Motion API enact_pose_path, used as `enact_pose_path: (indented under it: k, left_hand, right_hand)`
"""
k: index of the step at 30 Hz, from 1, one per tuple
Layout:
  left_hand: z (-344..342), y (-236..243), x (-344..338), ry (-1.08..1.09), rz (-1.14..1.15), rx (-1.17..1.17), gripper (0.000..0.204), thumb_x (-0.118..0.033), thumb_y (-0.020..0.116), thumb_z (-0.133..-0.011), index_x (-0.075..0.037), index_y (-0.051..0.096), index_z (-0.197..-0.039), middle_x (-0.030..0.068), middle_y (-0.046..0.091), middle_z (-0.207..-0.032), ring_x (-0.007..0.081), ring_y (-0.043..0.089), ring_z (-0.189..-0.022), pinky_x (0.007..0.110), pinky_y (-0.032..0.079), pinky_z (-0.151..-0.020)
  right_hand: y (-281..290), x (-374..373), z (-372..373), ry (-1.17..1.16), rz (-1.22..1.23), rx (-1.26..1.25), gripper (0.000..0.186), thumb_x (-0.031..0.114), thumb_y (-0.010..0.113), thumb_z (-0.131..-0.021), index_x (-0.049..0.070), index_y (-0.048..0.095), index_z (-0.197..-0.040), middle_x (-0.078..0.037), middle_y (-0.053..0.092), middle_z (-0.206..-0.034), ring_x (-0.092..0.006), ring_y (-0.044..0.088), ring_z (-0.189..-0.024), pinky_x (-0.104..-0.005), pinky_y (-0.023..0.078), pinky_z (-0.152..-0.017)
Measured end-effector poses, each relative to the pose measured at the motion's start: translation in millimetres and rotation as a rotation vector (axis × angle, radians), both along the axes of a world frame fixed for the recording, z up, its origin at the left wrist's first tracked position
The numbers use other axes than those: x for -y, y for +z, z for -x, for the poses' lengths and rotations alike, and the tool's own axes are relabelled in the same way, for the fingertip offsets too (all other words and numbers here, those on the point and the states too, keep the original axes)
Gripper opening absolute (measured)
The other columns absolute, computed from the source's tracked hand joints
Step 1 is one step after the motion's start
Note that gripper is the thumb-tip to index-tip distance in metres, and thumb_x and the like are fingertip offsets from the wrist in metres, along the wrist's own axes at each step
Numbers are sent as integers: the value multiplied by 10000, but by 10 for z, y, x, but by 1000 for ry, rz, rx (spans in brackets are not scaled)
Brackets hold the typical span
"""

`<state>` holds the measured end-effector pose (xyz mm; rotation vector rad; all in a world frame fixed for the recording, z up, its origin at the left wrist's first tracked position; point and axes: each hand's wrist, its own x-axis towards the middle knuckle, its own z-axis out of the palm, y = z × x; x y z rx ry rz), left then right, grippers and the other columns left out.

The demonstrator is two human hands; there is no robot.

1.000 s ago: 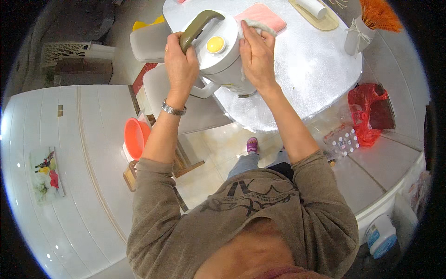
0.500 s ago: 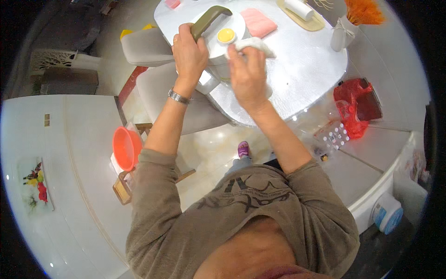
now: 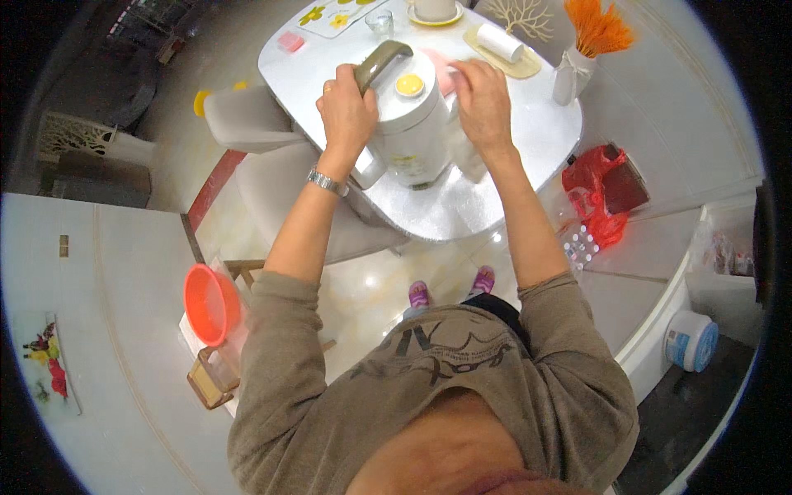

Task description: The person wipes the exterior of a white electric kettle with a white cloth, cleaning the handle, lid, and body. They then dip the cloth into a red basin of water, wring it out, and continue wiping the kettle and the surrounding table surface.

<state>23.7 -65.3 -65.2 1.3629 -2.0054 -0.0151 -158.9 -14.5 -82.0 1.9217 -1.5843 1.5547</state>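
Note:
My left hand [image 3: 349, 115] is closed round the olive handle [image 3: 384, 54] of a white kitchen appliance with a lid and yellow button [image 3: 412, 132], standing near the table's front edge. My right hand [image 3: 487, 111] is at the appliance's right side, fingers bent round a white cloth [image 3: 469, 157] that hangs down under it. A pink folded cloth [image 3: 442, 70] lies behind, partly covered by the appliance.
The white table [image 3: 540, 115] also holds a cream tray with a white roll [image 3: 499, 45], orange plumes in a vase [image 3: 573, 74] and a glass [image 3: 379, 23]. Grey chairs [image 3: 247, 115] stand left, an orange basin [image 3: 210, 305] lower left, a red bag [image 3: 602, 214] right.
My right hand has moved with the white cloth, first onto the lid's front, then out to the appliance's right side. My left hand stays on the handle. The view has shifted, showing more table.

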Motion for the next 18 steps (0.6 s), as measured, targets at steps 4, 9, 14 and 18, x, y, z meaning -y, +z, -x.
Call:
enact_pose_path:
  k: [4, 9, 14, 18]
  left_hand:
    - [-7, 1, -18, -25, -31, 2, 337, -94, 578, -741, -21, 475, -1054, 191, 584, -841, 356, 548, -851, 470, 389, -764]
    - [-25, -6, -3, -15, -33, 3, 350, -101, 586, -742, -14, 472, -1061, 190, 581, -850, 351, 545, -852, 469, 377, -779]
    - [-53, 25, 2, -29, -32, -20, 344, -100, 579, -750, -16, 476, -1067, 191, 585, -869, 347, 546, -864, 467, 373, -792]
    - [-35, 35, 8, -20, -63, -29, 334, -109, 565, -761, -18, 477, -1070, 191, 586, -896, 338, 544, -897, 465, 361, -815]
  right_hand:
    - [158, 418, -4, 201, -234, -404, 274, 99, 530, -803, 143, 641, -1049, -41, 557, -1083, -268, 498, -994, -359, 447, -860]
    - [241, 510, 39, 136, -304, -678, 270, 97, 540, -789, 126, 642, -1038, -31, 519, -1113, -254, 492, -1027, -351, 485, -778]
    - [38, 480, 176, -25, -385, -556, 292, 98, 543, -794, 74, 623, -1074, -84, 581, -916, -280, 557, -855, -388, 494, -742]
    - [7, 403, 557, 134, -627, 3, 251, 88, 517, -796, 11, 608, -1016, -100, 631, -862, -211, 604, -808, -328, 475, -762]
